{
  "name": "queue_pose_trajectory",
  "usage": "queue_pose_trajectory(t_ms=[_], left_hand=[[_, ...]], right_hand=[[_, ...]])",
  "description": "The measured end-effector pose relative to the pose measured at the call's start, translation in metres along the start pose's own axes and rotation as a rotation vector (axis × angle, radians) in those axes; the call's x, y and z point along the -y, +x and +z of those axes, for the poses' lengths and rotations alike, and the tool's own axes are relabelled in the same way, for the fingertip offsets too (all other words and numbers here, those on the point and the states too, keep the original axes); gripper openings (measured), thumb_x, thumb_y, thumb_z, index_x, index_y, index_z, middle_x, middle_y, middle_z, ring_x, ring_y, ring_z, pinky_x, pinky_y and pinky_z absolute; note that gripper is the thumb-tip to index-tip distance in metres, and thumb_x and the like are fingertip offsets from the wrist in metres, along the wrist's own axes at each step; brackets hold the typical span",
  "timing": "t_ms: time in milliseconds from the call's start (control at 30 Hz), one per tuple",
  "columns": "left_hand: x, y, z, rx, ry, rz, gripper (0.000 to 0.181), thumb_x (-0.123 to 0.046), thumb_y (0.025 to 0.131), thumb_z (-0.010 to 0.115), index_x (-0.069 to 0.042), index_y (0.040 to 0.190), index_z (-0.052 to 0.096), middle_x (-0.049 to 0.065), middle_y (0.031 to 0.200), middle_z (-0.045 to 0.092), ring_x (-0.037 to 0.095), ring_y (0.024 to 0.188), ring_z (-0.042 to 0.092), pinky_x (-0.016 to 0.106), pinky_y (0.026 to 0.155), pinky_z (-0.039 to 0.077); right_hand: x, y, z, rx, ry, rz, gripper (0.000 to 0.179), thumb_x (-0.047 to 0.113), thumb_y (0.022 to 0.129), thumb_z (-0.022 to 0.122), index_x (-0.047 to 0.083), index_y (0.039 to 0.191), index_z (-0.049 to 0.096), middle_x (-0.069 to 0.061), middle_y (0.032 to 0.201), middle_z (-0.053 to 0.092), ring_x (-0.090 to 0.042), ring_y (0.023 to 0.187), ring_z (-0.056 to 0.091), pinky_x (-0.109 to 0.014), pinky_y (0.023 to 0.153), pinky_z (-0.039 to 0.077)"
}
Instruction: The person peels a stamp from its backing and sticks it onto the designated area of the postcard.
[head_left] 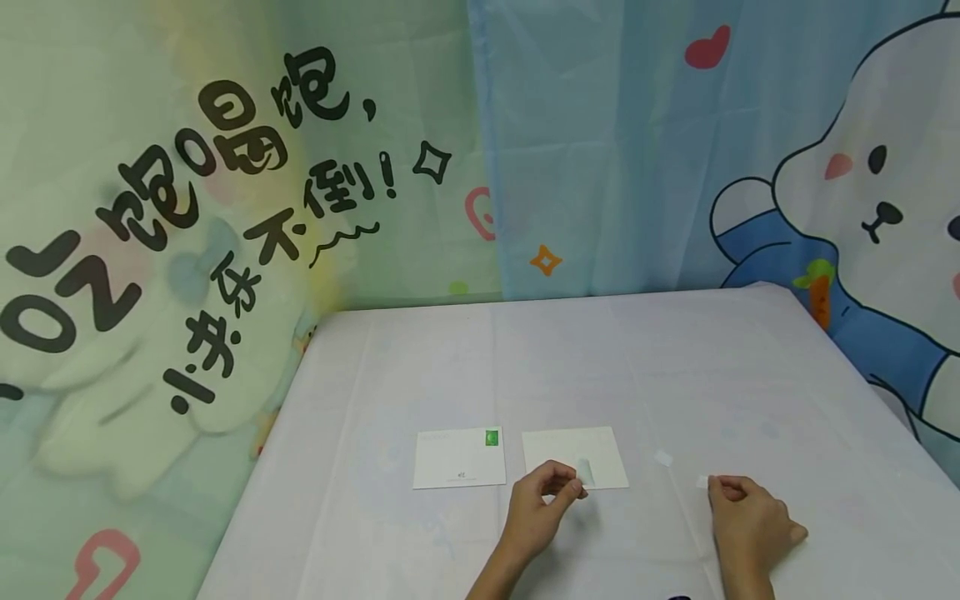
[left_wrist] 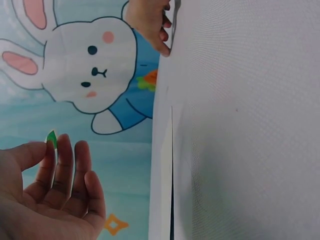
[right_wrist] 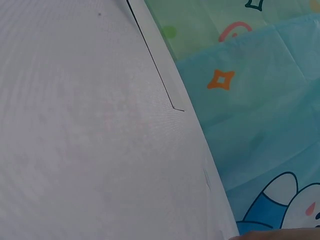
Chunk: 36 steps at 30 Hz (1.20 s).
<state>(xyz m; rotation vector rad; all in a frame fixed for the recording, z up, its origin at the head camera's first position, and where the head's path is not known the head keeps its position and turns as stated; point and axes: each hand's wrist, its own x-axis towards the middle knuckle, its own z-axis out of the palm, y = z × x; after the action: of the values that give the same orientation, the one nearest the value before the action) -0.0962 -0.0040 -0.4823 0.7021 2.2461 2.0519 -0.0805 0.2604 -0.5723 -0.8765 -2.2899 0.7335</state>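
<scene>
My left hand (head_left: 542, 508) pinches a small green stamp (left_wrist: 52, 139) between thumb and forefinger; in the head view it looks like a pale sliver over the lower edge of a plain cream card (head_left: 555, 448). Left of that card lies a white card (head_left: 450, 460) with a green stamp (head_left: 492, 437) at its upper right corner. Low over the table at the right, my right hand (head_left: 750, 521) has its thumb and forefinger together on a small white piece of paper (head_left: 702, 482). Only a sliver of this hand (right_wrist: 280, 234) shows in the right wrist view.
Another small white scrap (head_left: 663, 458) lies between the cream card and my right hand. A white cloth covers the table (head_left: 420, 358). Printed curtains (head_left: 600, 167) hang behind it and along its sides. A dark object (head_left: 679, 597) peeks in at the bottom edge.
</scene>
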Motion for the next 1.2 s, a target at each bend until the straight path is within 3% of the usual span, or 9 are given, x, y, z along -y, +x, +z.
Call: queue_pose_trajectory(t_ms=[367,567,667,867,1100,1200], left_hand=[[0.035,0.001,0.005,-0.013,0.011,-0.042,0.007,-0.007,0.089,0.059,-0.001,0.091,0.061,0.01,0.078,0.068,0.008,0.071,0.063,0.025,0.067,0.051],[0.014,0.0,0.002,-0.007,0.004,-0.019,0.009,-0.005,0.088,0.059,0.003,0.091,0.061,0.014,0.078,0.067,0.021,0.072,0.065,0.027,0.067,0.051],[0.003,-0.001,-0.001,-0.001,-0.009,-0.029,0.01,-0.005,0.088,0.059,0.004,0.091,0.061,0.016,0.078,0.067,0.018,0.072,0.065,0.028,0.068,0.051],[0.001,-0.001,-0.002,0.003,-0.031,-0.056,0.01,-0.007,0.089,0.059,0.003,0.091,0.061,0.016,0.08,0.067,0.011,0.074,0.064,0.028,0.07,0.051],[0.002,-0.001,-0.004,0.005,-0.067,-0.073,0.011,-0.009,0.089,0.058,0.001,0.092,0.061,0.018,0.08,0.067,0.012,0.076,0.064,0.028,0.074,0.05],[0.002,-0.001,-0.005,0.008,-0.078,-0.081,0.011,-0.009,0.089,0.058,0.001,0.092,0.061,0.018,0.08,0.067,0.011,0.076,0.064,0.028,0.076,0.05]], right_hand=[[0.001,-0.001,0.0,-0.018,0.01,0.0,0.014,0.014,0.078,0.071,0.0,0.079,0.068,-0.012,0.063,0.062,-0.036,0.066,0.05,-0.052,0.069,0.022],[0.002,-0.001,0.0,-0.016,0.013,0.001,0.014,0.014,0.078,0.07,0.0,0.08,0.067,-0.012,0.063,0.062,-0.036,0.066,0.05,-0.053,0.071,0.022],[0.002,-0.001,0.0,-0.013,0.014,0.002,0.014,0.014,0.078,0.07,0.0,0.08,0.067,-0.013,0.064,0.062,-0.037,0.067,0.05,-0.053,0.071,0.022],[0.008,-0.001,-0.001,-0.038,0.06,-0.028,0.015,0.015,0.081,0.068,0.0,0.082,0.066,-0.015,0.065,0.063,-0.035,0.066,0.049,-0.053,0.073,0.022],[0.036,-0.006,-0.006,-0.007,0.25,-0.135,0.012,0.013,0.079,0.071,0.002,0.085,0.069,-0.01,0.069,0.065,-0.012,0.064,0.046,-0.038,0.072,0.026],[0.032,-0.006,0.008,-0.005,0.301,-0.214,0.011,0.02,0.079,0.073,0.011,0.086,0.071,-0.002,0.071,0.066,-0.003,0.067,0.046,-0.03,0.069,0.029]])
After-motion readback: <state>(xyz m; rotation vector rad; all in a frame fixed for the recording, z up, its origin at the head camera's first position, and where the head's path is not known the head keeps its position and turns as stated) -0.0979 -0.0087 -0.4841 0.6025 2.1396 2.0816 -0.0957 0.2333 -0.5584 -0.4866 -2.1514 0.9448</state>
